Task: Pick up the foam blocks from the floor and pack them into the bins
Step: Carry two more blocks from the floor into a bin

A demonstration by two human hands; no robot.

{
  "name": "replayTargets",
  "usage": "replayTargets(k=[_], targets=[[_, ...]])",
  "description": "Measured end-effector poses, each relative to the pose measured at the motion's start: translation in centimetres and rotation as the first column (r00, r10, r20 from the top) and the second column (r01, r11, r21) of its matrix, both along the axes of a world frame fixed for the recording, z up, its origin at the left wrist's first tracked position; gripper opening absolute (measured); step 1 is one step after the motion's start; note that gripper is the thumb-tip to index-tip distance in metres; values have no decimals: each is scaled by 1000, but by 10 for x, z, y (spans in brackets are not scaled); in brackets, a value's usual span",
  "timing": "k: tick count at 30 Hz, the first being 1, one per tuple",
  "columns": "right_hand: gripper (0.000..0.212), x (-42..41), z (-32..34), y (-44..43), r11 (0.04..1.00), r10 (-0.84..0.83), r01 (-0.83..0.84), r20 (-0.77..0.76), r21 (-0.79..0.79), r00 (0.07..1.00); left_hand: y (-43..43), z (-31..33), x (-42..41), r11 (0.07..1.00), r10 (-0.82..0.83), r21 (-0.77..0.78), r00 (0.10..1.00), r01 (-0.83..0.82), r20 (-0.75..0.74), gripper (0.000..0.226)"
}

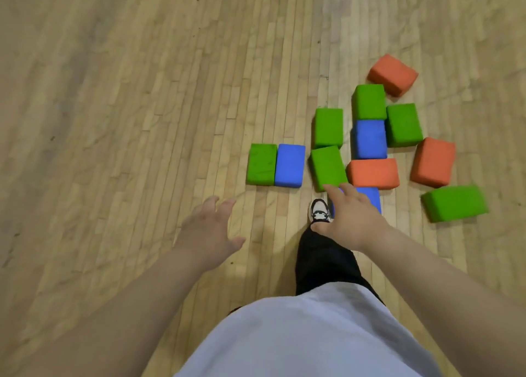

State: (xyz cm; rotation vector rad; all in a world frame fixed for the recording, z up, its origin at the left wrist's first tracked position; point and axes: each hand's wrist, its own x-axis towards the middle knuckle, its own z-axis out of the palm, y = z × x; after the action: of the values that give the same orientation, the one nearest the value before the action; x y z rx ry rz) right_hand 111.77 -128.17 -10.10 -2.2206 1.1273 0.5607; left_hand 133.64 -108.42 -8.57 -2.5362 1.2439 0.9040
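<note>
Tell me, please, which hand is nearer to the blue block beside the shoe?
Right. The right hand overlaps the blue block from the near side; the left hand hovers over bare floor well to its left, beyond the shoe.

We count twelve foam blocks [373, 173] down here: six green ones [328, 127], three blue ones [289, 165], three orange ones [432, 161]. One blue block [370, 197] peeks out, half hidden, just past our right hand [353, 220].
</note>
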Motion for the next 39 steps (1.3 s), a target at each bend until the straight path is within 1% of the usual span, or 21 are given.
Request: replayTargets(k=[3, 6, 8, 10, 12, 15, 18, 22, 24, 25, 27, 29, 32, 34, 36, 38, 39], targets=[[105, 48, -33, -78, 995, 92, -90, -55, 39, 994, -65, -23, 32, 997, 34, 70, 999, -32, -30, 95], [107, 96, -64, -143, 988, 146, -140, -106, 60, 984, -122, -49, 70, 995, 12, 103, 996, -3, -85, 98], [111, 129, -94, -178, 988, 146, -137, -140, 69, 979, -160, -77, 98, 992, -7, 125, 995, 19, -98, 100], [116, 160, -140, -206, 990, 115, -98, -176, 105, 978, -197, -118, 128, 986, -21, 159, 992, 41, -128, 101], [120, 192, -202, -233, 991, 71, -47, -196, 123, 978, -236, -181, 157, 980, -45, 185, 989, 71, -141, 104], [126, 241, -322, -275, 996, 62, -49, -187, 75, 980, -294, -309, 205, 973, -113, 189, 986, 135, -120, 112], [137, 284, -459, -304, 992, 125, -121, -199, 31, 972, -343, -457, 252, 968, -149, 190, 984, 165, -96, 117], [153, 304, -620, -305, 970, 242, -229, -280, 78, 929, -378, -625, 279, 946, -249, 196, 966, 258, -68, 120], [159, 299, -667, -299, 955, 294, -291, -313, 60, 903, -378, -680, 285, 923, -308, 203, 944, 326, -116, 125], [161, 297, -677, -300, 949, 308, -312, -320, 40, 896, -378, -695, 288, 920, -321, 186, 936, 344, -145, 128], [161, 291, -677, -303, 945, 313, -326, -313, 12, 897, -379, -697, 300, 916, -334, 177, 929, 359, -157, 131], [158, 282, -666, -311, 955, 275, -296, -318, -18, 907, -387, -685, 310, 906, -359, 188, 923, 380, -138, 131], [146, 265, -643, -310, 963, 252, -269, -309, -12, 917, -396, -658, 308, 869, -426, 205, 891, 451, -154, 126], [131, 255, -627, -301, 959, 281, -279, -325, 53, 903, -395, -637, 301, 832, -483, 212, 858, 512, -176, 117], [119, 242, -610, -285, 967, 254, -231, -326, 109, 911, -385, -613, 298, 846, -457, 210, 869, 490, -187, 108], [113, 227, -590, -260, 971, 163, -99, -293, 220, 942, -364, -587, 294, 884, -381, 215, 906, 416, -187, 101], [112, 219, -577, -246, 957, 99, -18, -269, 290, 958, -350, -574, 291, 898, -349, 217, 919, 384, -183, 98]])
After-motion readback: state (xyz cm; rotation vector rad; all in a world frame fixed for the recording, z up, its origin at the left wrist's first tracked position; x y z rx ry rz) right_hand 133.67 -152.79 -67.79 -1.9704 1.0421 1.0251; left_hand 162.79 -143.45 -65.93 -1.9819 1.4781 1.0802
